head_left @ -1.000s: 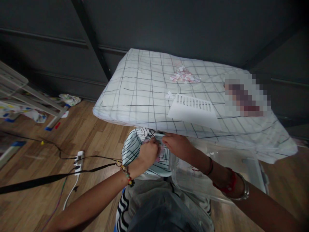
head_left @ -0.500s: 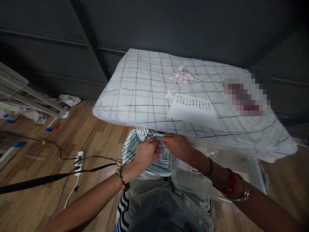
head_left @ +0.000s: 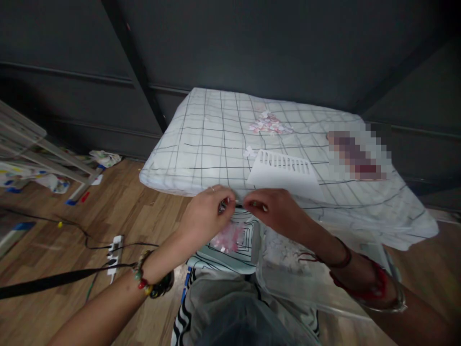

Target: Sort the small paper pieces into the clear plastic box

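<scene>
The left hand and right hand, both curled, contents unclear, sit mid-frame above one pink bundle, below one slotted sheet and one scrap pile.

We've dim, diffuse light, soft pic, v. dark top R corner; pixel blocks cover pt. of checked cloth.

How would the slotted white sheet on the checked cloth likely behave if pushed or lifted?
The sheet looks thin, so probably light and bendy. Its row of slots leaves narrow strips, which may tear. Lying nearly flat on the cloth, it would likely slide rather than tip.
</scene>
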{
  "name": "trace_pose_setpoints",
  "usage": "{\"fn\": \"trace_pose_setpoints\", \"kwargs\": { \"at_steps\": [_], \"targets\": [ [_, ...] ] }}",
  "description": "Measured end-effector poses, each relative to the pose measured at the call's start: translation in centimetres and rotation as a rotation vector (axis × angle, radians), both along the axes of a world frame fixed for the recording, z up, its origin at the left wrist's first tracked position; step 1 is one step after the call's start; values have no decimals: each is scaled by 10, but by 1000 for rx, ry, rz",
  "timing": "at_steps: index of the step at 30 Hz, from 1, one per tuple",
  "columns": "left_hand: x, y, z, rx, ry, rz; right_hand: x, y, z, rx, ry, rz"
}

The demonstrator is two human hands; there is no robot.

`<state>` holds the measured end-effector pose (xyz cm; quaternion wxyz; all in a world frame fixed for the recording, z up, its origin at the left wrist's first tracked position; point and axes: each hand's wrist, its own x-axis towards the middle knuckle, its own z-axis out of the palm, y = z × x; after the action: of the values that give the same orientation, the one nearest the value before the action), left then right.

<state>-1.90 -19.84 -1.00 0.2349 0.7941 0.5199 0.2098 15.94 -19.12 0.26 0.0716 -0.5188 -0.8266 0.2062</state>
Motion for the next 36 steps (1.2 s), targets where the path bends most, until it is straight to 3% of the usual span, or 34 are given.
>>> {"fn": "trace_pose_setpoints", "kwargs": {
  "at_steps": [5, 9, 12, 20, 25, 31, 36],
  "targets": [
    [29, 71, 22, 30, 55, 2, 14, 62, 21, 131, 66, -180],
    [42, 126, 18, 45, 95, -11, 18, 113, 16, 123, 44, -248],
    [44, 146, 13, 40, 110, -63, 20, 131, 9, 85, 12, -235],
    [20, 158, 8, 38, 125, -41, 68, 130, 16, 93, -117, -231],
    [0, 168, 3, 45, 157, -73, 106, 131, 14, -13, -225, -137],
    [-2, 164, 0, 75, 176, -222, 113, 141, 5, -175, -301, -118],
    [7, 160, 0, 109, 167, -315, 112, 145, 10, -245, -250, -109]
  ]
}}
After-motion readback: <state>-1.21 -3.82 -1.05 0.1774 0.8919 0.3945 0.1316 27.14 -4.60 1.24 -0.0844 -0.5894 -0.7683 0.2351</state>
